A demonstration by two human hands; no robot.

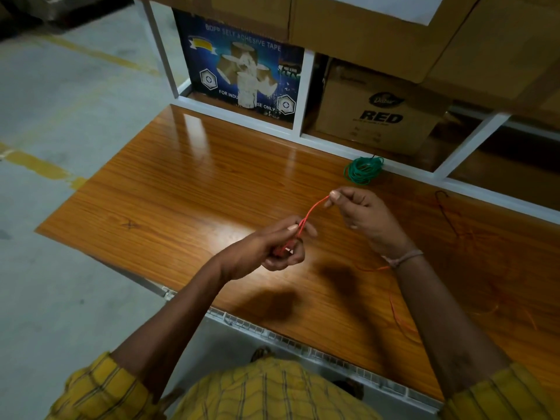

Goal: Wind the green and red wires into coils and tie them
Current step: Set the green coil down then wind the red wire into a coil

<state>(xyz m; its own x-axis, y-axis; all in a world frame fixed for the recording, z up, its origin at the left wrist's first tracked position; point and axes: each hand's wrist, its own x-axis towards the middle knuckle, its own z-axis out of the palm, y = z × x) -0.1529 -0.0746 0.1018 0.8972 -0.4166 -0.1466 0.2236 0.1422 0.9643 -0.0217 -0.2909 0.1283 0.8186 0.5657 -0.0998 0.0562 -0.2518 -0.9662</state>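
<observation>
Red wire (312,214) pinched by both hands, its slack barely traceable.

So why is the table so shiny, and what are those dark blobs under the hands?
Head view: bright glare streaks on the glossy wooden table come from overhead light; the dark blobs are soft shadows of the left hand and right hand holding the red wire; the edges look bent by the wide lens.

Table (188,189): we see glossy wood grain.
Tape box (242,74): blue, on the shelf behind.
Cardboard box (378,116): printed "RED", beside it.
Floor (60,116): grey, yellow lines.
</observation>
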